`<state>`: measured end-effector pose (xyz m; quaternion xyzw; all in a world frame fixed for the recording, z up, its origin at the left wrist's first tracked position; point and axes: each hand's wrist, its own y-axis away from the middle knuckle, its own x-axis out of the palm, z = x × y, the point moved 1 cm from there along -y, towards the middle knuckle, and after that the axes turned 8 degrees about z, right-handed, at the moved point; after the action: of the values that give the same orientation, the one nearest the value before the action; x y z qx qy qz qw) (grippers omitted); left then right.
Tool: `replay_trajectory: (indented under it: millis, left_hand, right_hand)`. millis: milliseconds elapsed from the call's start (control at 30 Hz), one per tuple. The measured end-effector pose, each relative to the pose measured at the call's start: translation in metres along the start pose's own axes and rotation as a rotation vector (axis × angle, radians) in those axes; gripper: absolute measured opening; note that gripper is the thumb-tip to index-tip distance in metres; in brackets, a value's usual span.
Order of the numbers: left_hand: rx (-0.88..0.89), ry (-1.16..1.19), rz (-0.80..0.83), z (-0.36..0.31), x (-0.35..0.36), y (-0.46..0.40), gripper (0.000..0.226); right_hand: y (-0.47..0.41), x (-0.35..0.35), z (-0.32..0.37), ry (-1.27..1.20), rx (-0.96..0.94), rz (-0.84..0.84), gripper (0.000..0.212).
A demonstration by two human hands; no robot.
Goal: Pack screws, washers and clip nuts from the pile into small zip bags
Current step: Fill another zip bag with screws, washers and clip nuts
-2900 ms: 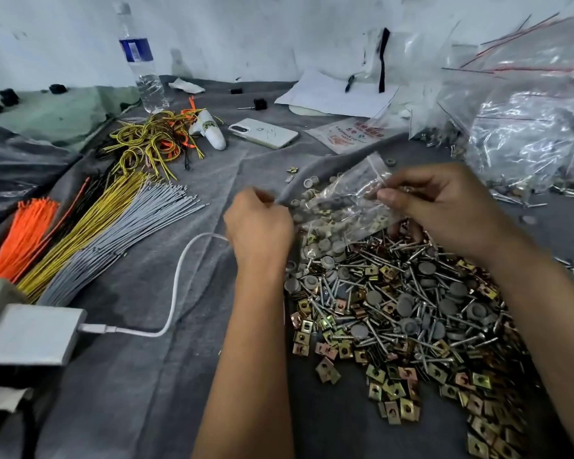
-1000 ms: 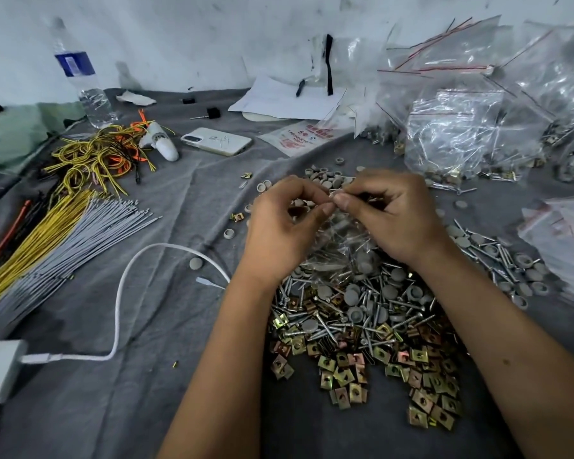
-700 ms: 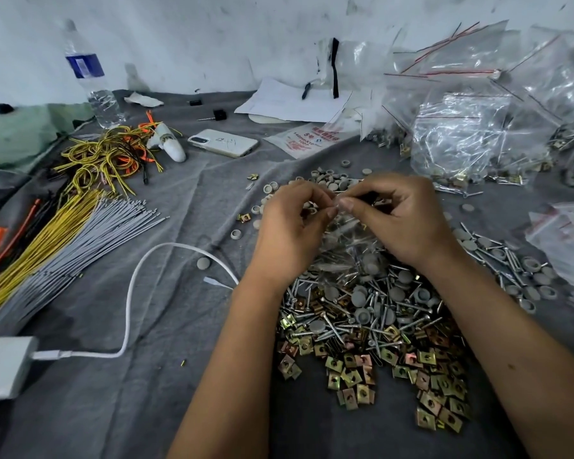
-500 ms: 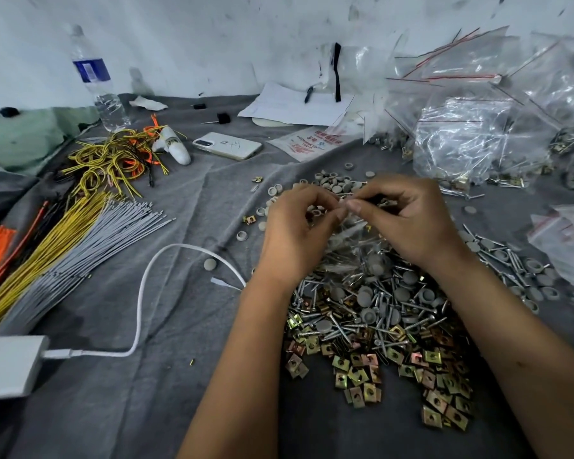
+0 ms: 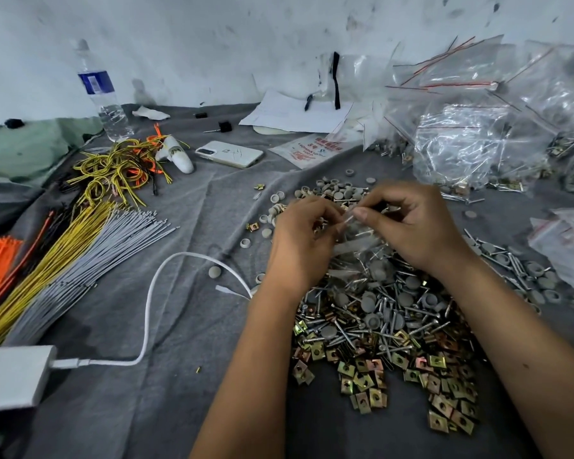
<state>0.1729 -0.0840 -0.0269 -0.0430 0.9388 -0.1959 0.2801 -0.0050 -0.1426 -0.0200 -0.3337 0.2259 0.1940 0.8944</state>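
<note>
Grey cloth [image 5: 166,409] covers the table beneath a pile of screws, washers and clip nuts [image 5: 388,326]. Both hands have come together since a few seconds ago: the left hand [image 5: 299,246] and right hand [image 5: 415,226] now pinch the small zip bag [image 5: 352,250] at its mouth above the pile, apparently pressing the seal shut on a filled bag.

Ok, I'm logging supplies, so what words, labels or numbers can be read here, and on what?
Flat white packet: red and blue print, too blurred to read for certain.
Water bottle: blue label with a white patch, text too small to read.
Phone: faint marks on its back, unreadable.
Papers by the wall: no readable writing.
</note>
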Motion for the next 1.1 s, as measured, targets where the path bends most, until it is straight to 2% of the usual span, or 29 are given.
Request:
replay_trajectory:
  millis: [200, 300, 467, 600, 700, 800, 933, 1033, 1100]
  left_hand:
    - [-0.114, 0.136, 0.018, 0.004, -0.006, 0.001, 0.017]
    - [-0.118, 0.115, 0.028, 0.005, -0.004, 0.0, 0.021]
    - [-0.182, 0.13, 0.002, 0.007, -0.005, -0.001, 0.012]
    - [-0.159, 0.1, 0.024, 0.007, -0.006, -0.002, 0.014]
    - [-0.184, 0.183, -0.014, 0.008, -0.009, -0.001, 0.009]
    - [-0.196, 0.206, -0.04, 0.007, -0.014, 0.0, 0.013]
    - [-0.201, 0.268, -0.061, -0.002, -0.017, 0.002, 0.007]
    - [-0.207, 0.279, -0.106, -0.013, -0.025, 0.001, 0.018]
    - [-0.172, 0.28, -0.111, -0.025, -0.025, -0.005, 0.016]
  right_hand:
    - [0.0, -0.004, -0.006, -0.051, 0.057, -0.077, 0.008]
    - [0.0, -0.003, -0.006, -0.033, 0.047, -0.051, 0.006]
    - [-0.001, -0.009, -0.006, -0.126, 0.076, -0.1, 0.012]
    - [0.0, -0.006, -0.005, -0.065, 0.077, -0.1, 0.012]
    - [0.0, -0.01, -0.004, -0.171, 0.087, -0.156, 0.017]
    - [0.002, -0.016, -0.001, -0.224, 0.087, -0.189, 0.016]
    - [0.002, -0.016, 0.003, -0.262, 0.103, -0.198, 0.01]
    - [0.001, -0.025, 0.005, -0.319, 0.131, -0.232, 0.005]
    - [0.001, -0.035, 0.009, -0.343, 0.113, -0.238, 0.006]
